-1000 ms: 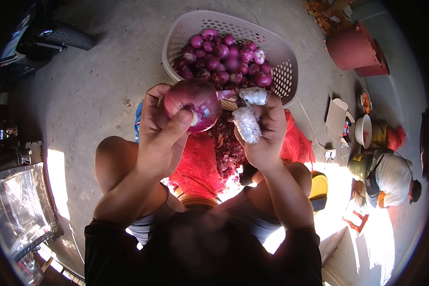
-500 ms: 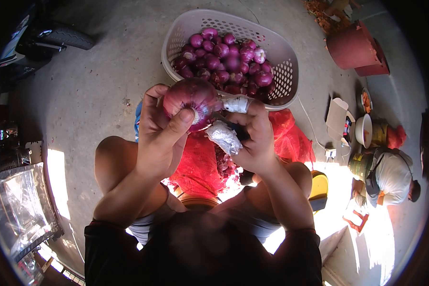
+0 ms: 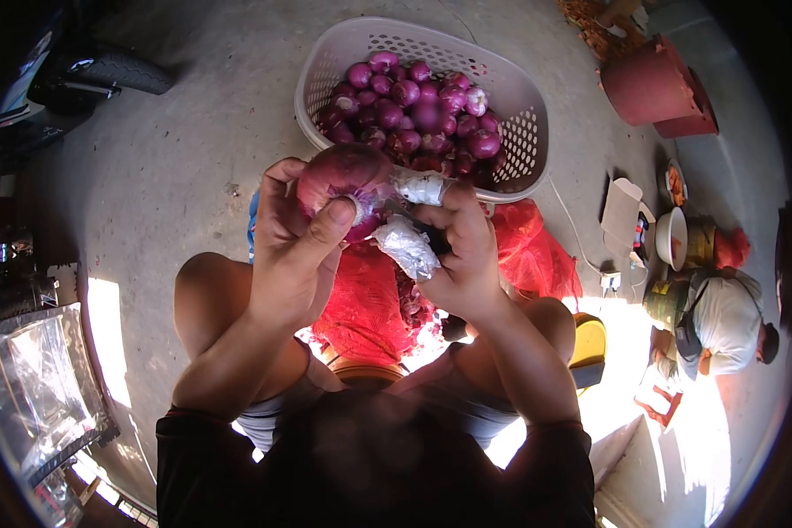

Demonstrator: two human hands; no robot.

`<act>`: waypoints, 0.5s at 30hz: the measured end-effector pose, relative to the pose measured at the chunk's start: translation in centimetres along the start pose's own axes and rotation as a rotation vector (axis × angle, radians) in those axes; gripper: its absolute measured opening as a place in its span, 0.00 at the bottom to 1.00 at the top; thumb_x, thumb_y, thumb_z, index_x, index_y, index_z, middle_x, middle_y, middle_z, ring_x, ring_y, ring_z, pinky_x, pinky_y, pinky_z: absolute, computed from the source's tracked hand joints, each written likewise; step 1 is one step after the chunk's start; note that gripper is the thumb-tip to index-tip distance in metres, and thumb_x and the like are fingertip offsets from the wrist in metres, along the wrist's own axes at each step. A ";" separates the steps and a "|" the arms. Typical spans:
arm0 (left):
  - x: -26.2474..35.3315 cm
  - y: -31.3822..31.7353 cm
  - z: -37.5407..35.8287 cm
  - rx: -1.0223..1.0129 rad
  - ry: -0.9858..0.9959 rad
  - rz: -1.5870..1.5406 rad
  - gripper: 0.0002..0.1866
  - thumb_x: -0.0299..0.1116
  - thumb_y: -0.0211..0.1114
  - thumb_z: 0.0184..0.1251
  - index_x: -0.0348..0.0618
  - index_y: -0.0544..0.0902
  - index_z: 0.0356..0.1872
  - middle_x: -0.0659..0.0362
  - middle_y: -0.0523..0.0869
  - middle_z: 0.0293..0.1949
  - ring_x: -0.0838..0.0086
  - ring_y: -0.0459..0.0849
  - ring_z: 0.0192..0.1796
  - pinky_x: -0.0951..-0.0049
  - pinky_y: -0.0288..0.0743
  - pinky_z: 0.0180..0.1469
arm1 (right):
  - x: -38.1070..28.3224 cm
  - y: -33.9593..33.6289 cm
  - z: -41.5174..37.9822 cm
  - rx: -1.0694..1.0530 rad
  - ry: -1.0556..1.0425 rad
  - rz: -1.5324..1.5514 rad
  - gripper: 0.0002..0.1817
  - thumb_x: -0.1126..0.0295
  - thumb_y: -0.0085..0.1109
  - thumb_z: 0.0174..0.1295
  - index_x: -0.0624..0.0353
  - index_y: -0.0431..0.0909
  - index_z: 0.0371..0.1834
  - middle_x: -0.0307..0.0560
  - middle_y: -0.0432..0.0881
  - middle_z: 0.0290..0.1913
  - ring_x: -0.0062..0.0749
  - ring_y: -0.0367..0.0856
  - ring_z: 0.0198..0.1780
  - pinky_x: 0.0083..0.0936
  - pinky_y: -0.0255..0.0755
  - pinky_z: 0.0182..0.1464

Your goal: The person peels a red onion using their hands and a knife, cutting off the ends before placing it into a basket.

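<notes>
A large red onion (image 3: 341,172) with its root end toward me is held in my left hand (image 3: 292,260), thumb pressed beside the root and fingers around the far side. My right hand (image 3: 466,260) is closed on a small knife (image 3: 436,238); its dark handle shows between the fingers and most of the blade is hidden. Silvery foil wraps the thumb (image 3: 408,250) and index finger (image 3: 421,187) of that hand, both against or close to the onion's right side. Beyond my hands, a pale perforated basket (image 3: 312,79) contains many peeled red onions (image 3: 405,92).
Red mesh sacks (image 3: 361,304) lie between my knees and a red mesh bag (image 3: 532,251) to the right. A person (image 3: 726,321) sits at far right near a white bowl (image 3: 671,238). Dark red bins (image 3: 651,84) lie behind; a wheel (image 3: 128,70) is at upper left.
Both hands and the onion have shifted slightly left. The onion has tilted a little, and the foil-wrapped fingers have moved slightly with it.
</notes>
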State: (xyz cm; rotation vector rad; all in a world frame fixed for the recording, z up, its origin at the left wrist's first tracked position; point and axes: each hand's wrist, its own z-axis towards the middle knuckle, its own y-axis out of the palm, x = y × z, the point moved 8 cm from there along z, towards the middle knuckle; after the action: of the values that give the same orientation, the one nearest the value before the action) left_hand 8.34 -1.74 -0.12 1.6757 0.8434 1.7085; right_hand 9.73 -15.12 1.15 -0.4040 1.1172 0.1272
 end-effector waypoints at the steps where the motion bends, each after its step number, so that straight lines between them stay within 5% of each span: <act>1: 0.0 0.0 0.0 0.006 0.002 -0.002 0.21 0.19 0.58 0.60 0.44 0.60 0.51 0.52 0.75 0.49 0.68 0.75 0.54 0.65 0.68 0.59 | 0.1 0.0 0.0 0.006 0.016 0.014 0.26 0.76 0.64 0.49 0.64 0.61 0.49 0.56 0.80 0.44 0.43 0.81 0.45 0.28 0.76 0.42; 15: 0.1 -0.4 0.2 0.009 -0.047 0.005 0.19 0.23 0.59 0.61 0.42 0.62 0.51 0.52 0.76 0.47 0.69 0.77 0.52 0.65 0.71 0.56 | 0.2 -0.1 -0.2 -0.082 -0.007 -0.028 0.30 0.74 0.65 0.48 0.63 0.58 0.51 0.59 0.81 0.42 0.46 0.81 0.46 0.29 0.76 0.41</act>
State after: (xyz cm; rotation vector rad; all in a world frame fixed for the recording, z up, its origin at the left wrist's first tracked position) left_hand 8.54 -1.38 -0.37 1.7183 0.8264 1.6647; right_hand 9.71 -15.25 0.91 -0.4919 1.1013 0.1506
